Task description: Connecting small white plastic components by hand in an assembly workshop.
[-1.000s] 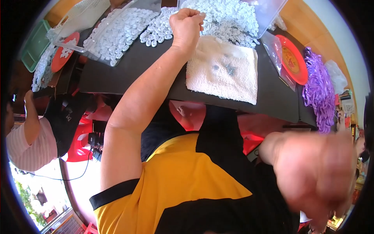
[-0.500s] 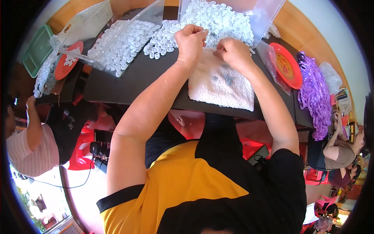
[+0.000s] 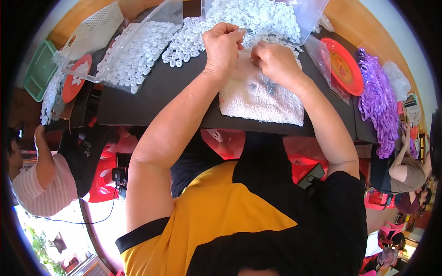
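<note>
My left hand [image 3: 221, 49] is raised over the far edge of a white terry cloth [image 3: 262, 110], thumb and fingers pinched together. My right hand [image 3: 278, 63] hovers just beside it, lower and to the right, its fingers curled and closed. Whatever the fingertips hold is too small or hidden to make out. Several small thin metallic-looking pieces [image 3: 269, 86] lie on the cloth under the right wrist. Beyond the hands, small white oval plastic pieces with holes [image 3: 252, 17] fill a clear bin [image 3: 315, 20]. More such pieces [image 3: 184, 54] lie loose on the dark table [image 3: 161, 99].
A second clear bin [image 3: 95, 79] of white pieces lies at the left. Red plates [image 3: 358, 83] flank the table, with purple ribbons [image 3: 378, 106] hanging at the right edge. Other people, one in a striped shirt [image 3: 46, 188], sit at both sides.
The view has shifted slightly, with the table sitting a little higher in the picture. My right fingers have curled in slightly; both hands stay close together over the cloth.
</note>
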Demonstrator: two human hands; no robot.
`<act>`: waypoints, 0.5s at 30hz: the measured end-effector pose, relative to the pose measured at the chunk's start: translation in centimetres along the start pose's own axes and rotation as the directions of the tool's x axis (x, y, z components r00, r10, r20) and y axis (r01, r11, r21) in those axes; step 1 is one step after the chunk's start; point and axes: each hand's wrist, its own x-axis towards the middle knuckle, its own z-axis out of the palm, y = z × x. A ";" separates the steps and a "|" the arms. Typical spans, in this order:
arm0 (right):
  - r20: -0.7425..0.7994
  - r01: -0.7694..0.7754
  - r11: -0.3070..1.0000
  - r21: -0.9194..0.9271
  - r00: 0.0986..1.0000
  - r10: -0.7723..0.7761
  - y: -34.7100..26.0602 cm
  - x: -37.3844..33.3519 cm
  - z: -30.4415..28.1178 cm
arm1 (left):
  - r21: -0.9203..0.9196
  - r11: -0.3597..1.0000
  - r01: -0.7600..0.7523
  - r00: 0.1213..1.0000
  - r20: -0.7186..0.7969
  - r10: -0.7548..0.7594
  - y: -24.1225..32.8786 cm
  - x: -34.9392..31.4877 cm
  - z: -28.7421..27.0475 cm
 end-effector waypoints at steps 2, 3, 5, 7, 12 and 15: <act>-0.009 0.005 0.999 0.053 1.000 -0.005 0.5 -0.3 -0.1 | 0.000 1.000 0.021 1.000 0.004 -0.021 0.1 0.0 -0.1; -0.018 0.008 0.995 0.097 1.000 -0.006 0.5 -0.4 -0.3 | -0.031 0.999 0.033 0.999 0.004 -0.033 0.1 0.1 -0.1; -0.056 0.036 0.992 0.124 0.998 -0.029 0.2 -0.6 -0.6 | -0.059 0.997 0.047 0.999 0.004 -0.047 0.1 0.0 -0.2; -0.110 0.118 0.992 0.044 0.988 -0.113 0.0 -0.6 -0.7 | -0.063 0.995 0.071 0.997 0.022 -0.070 0.1 -0.1 -0.1; -0.134 0.141 0.987 0.077 0.982 -0.130 0.7 -0.4 0.2 | -0.067 0.996 0.066 0.997 0.054 -0.063 -0.2 -0.1 0.0; -0.128 -0.004 0.896 0.444 0.989 0.068 0.1 -0.4 -0.4 | -0.077 0.995 0.070 0.996 0.060 -0.065 -0.5 0.1 -0.1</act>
